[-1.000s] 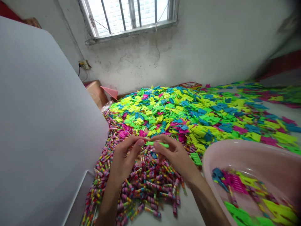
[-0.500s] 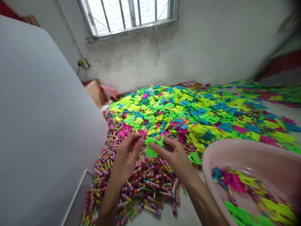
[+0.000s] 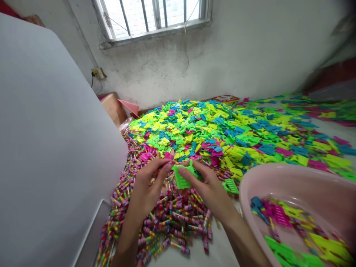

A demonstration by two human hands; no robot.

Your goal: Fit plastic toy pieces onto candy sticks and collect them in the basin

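Observation:
My right hand pinches a flat bright-green plastic piece with ridges and small knobs along its top, thumb on the near face. Close on its left, my left hand has thumb and forefinger pressed together on a small red-tipped piece, mostly hidden by the fingers. The red tip is at the green piece's upper left corner; whether they are joined I cannot tell. Beneath both hands lies a pile of short multi-coloured sticks. Beyond them rises a heap of yellow, green, blue and pink plastic pieces.
At the right stands a pink tub holding several plastic pieces and coloured sticks. A large white panel borders the left side. Against the back wall are a cardboard box and a barred window.
The green piece has tilted and shifted slightly down and right in my right hand. My left fingertips stay pinched beside it.

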